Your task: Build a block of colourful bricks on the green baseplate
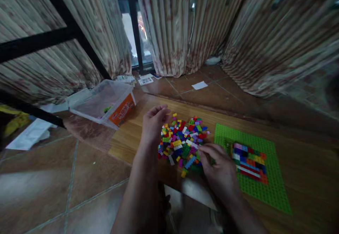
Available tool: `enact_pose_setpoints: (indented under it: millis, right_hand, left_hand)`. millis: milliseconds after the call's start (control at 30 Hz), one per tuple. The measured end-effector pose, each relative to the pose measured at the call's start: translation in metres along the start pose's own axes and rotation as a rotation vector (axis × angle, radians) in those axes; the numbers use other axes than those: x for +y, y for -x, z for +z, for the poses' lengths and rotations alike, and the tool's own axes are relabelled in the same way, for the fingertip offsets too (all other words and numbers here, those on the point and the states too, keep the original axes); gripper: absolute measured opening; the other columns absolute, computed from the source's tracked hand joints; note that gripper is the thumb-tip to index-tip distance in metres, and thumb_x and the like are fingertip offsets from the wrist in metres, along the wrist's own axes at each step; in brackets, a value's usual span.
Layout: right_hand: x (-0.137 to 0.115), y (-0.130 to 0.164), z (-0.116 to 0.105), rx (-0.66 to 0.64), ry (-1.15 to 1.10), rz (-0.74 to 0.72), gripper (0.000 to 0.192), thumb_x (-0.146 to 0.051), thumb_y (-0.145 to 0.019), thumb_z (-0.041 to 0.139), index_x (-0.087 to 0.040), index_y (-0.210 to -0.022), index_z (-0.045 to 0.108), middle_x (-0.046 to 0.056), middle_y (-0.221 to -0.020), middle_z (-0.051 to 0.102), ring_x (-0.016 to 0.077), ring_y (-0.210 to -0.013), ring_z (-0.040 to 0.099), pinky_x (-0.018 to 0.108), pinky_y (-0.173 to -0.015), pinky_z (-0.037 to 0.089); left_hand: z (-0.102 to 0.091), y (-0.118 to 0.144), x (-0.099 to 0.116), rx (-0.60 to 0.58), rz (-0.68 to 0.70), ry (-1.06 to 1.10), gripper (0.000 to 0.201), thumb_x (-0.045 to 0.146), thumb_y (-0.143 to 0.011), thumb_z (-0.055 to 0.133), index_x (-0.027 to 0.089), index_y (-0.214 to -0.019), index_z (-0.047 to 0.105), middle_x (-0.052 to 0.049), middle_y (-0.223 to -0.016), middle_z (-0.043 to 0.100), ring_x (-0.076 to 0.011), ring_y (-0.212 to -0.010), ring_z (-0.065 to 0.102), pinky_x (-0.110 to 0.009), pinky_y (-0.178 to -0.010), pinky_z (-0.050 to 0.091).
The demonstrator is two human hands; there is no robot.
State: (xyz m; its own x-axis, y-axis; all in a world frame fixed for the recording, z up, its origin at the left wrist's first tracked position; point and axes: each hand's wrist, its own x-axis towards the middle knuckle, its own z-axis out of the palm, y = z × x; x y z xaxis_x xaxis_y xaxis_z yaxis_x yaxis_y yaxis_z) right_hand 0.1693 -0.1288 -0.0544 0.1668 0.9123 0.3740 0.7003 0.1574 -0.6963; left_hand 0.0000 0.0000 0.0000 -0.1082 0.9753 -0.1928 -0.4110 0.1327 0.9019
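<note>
One left hand [153, 123] and one right hand [220, 168], well apart, flank the brick pile [180, 140], the right nearer the green baseplate [275, 181], any grip on bricks indeterminable.

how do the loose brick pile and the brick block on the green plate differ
The loose brick pile lies jumbled on the wooden surface; the brick block sits on the green plate. The pile spreads wider; the block is compact, its bricks aligned. Both are multicoloured.
</note>
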Motion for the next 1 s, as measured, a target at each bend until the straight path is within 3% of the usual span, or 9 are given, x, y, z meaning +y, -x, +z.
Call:
enact_pose_setpoints:
  millis: [200,433,1000]
  right_hand:
    - [0.002,0.000,-0.004,-0.041,0.020,-0.008,0.015,-0.029,-0.091,0.057,-0.024,-0.093,0.071,0.003,-0.097,0.068,0.0177,-0.091,0.063,0.032,-0.081,0.050]
    - [-0.009,-0.007,0.023,-0.175,0.207,-0.188,0.025,-0.026,-0.088,0.058,-0.018,-0.109,0.069,0.009,-0.111,0.061,0.0257,-0.103,0.054,0.041,-0.089,0.047]
    - [-0.024,-0.007,0.034,-0.184,0.378,-0.106,0.024,-0.020,-0.081,0.061,-0.018,-0.103,0.070,0.010,-0.115,0.059,0.0293,-0.104,0.050,0.045,-0.091,0.044]
  left_hand:
    - [0.002,0.003,0.002,0.007,-0.007,-0.019,0.027,0.024,-0.059,0.079,0.015,-0.082,0.068,0.003,-0.070,0.064,-0.0040,-0.056,0.054,-0.016,-0.058,0.042]
    - [0.005,0.005,0.002,-0.013,-0.022,-0.036,0.026,0.026,-0.061,0.077,0.014,-0.083,0.067,0.001,-0.071,0.066,-0.0051,-0.056,0.056,-0.016,-0.055,0.041]
    - [0.003,0.005,0.004,-0.014,-0.030,-0.033,0.023,0.026,-0.064,0.073,0.015,-0.083,0.067,0.000,-0.073,0.067,-0.0054,-0.057,0.056,-0.017,-0.057,0.043]
